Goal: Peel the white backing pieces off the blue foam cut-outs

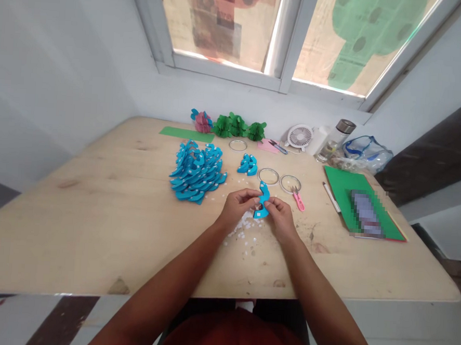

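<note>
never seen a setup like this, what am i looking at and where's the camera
There's no machine here, just one picture from a camera worn on a person's head, looking forward and down. The left hand and right hand belong to that person, and together they hold a curved blue piece. On the wooden table lie a pile of similar pieces, white scraps and pink-handled scissors. Farther back stand a small fan and a bottle.

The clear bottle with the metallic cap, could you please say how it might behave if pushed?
The clear bottle could tip, being tall and narrow. Its smooth, shiny side may feel slippery. Being round, it might roll if knocked over.
</note>
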A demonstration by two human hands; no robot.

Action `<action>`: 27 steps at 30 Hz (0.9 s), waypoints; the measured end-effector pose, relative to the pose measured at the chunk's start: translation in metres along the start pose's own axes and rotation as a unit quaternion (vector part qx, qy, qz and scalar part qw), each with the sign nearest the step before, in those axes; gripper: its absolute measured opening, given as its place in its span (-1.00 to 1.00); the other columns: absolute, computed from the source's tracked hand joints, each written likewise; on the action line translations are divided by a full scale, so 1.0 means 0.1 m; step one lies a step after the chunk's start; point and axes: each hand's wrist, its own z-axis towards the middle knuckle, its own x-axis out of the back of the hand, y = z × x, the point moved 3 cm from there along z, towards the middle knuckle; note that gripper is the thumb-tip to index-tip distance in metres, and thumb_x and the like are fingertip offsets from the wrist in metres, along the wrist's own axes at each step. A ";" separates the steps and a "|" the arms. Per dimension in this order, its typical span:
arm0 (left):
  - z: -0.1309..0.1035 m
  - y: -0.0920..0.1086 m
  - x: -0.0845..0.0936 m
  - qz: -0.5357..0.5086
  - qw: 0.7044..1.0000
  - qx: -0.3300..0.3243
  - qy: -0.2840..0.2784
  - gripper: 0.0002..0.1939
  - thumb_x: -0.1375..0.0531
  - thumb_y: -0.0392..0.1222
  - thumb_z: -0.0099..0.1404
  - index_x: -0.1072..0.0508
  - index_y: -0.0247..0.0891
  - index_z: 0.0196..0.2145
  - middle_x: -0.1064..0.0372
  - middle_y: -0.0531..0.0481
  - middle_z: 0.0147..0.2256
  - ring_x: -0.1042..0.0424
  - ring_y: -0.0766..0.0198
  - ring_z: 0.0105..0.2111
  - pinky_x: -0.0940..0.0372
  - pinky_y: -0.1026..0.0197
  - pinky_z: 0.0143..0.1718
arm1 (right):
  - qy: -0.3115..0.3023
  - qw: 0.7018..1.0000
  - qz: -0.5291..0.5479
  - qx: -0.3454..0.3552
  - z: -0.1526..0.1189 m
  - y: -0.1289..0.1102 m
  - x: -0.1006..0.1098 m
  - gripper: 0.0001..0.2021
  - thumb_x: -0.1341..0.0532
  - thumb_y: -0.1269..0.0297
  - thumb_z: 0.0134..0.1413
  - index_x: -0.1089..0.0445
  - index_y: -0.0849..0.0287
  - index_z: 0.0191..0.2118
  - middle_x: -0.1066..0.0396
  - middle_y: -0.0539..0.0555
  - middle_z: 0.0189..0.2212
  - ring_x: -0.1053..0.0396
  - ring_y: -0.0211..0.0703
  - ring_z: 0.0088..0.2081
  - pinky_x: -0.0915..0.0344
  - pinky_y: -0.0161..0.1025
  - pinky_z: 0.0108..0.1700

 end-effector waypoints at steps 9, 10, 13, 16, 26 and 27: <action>-0.02 0.06 0.01 0.053 0.996 -0.029 -0.060 -0.71 -0.32 -0.20 -0.06 -0.51 -0.29 -0.31 -0.43 0.02 -0.45 -0.42 0.30 -0.44 -0.34 0.25 -0.35 | -0.030 0.993 0.106 -0.036 -0.03 -0.04 -0.04 -0.89 -0.29 0.25 -0.16 -0.41 0.17 -0.52 -0.33 -0.05 -0.61 -0.21 -0.30 -0.54 -0.16 -0.34 -0.42; -0.02 0.07 0.01 0.054 0.996 -0.029 -0.059 -0.71 -0.32 -0.19 -0.06 -0.51 -0.29 -0.32 -0.43 0.02 -0.46 -0.42 0.30 -0.45 -0.35 0.24 -0.35 | -0.033 0.993 0.107 -0.035 -0.03 -0.05 -0.04 -0.88 -0.29 0.25 -0.16 -0.40 0.18 -0.53 -0.33 -0.05 -0.61 -0.21 -0.30 -0.54 -0.15 -0.34 -0.43; -0.02 0.09 0.00 0.061 0.996 -0.034 -0.055 -0.73 -0.33 -0.19 -0.08 -0.52 -0.30 -0.35 -0.44 0.00 -0.47 -0.43 0.28 -0.46 -0.36 0.22 -0.36 | -0.035 0.993 0.106 -0.035 -0.04 -0.05 -0.04 -0.86 -0.29 0.24 -0.16 -0.38 0.18 -0.57 -0.33 -0.04 -0.61 -0.21 -0.30 -0.54 -0.15 -0.33 -0.43; -0.01 0.09 0.01 0.068 0.996 -0.037 -0.048 -0.75 -0.32 -0.20 -0.09 -0.52 -0.30 -0.37 -0.46 -0.01 -0.47 -0.43 0.27 -0.46 -0.36 0.22 -0.36 | -0.036 0.994 0.096 -0.036 -0.04 -0.07 -0.04 -0.85 -0.29 0.22 -0.17 -0.39 0.17 -0.56 -0.34 -0.04 -0.61 -0.22 -0.28 -0.53 -0.16 -0.32 -0.42; 0.01 0.08 0.02 0.076 0.996 -0.026 -0.031 -0.77 -0.33 -0.22 -0.12 -0.53 -0.30 -0.41 -0.46 -0.01 -0.48 -0.44 0.24 -0.45 -0.37 0.20 -0.36 | -0.029 0.996 0.069 -0.038 -0.03 -0.04 -0.03 -0.85 -0.29 0.22 -0.20 -0.36 0.17 -0.57 -0.33 -0.05 -0.61 -0.22 -0.29 -0.54 -0.18 -0.31 -0.39; 0.01 0.06 0.02 0.074 0.996 -0.027 -0.032 -0.76 -0.33 -0.21 -0.11 -0.53 -0.30 -0.40 -0.46 -0.01 -0.48 -0.43 0.25 -0.46 -0.37 0.20 -0.37 | -0.026 0.997 0.069 -0.038 -0.03 -0.04 -0.02 -0.85 -0.29 0.23 -0.20 -0.36 0.17 -0.58 -0.33 -0.06 -0.61 -0.21 -0.30 -0.55 -0.18 -0.31 -0.39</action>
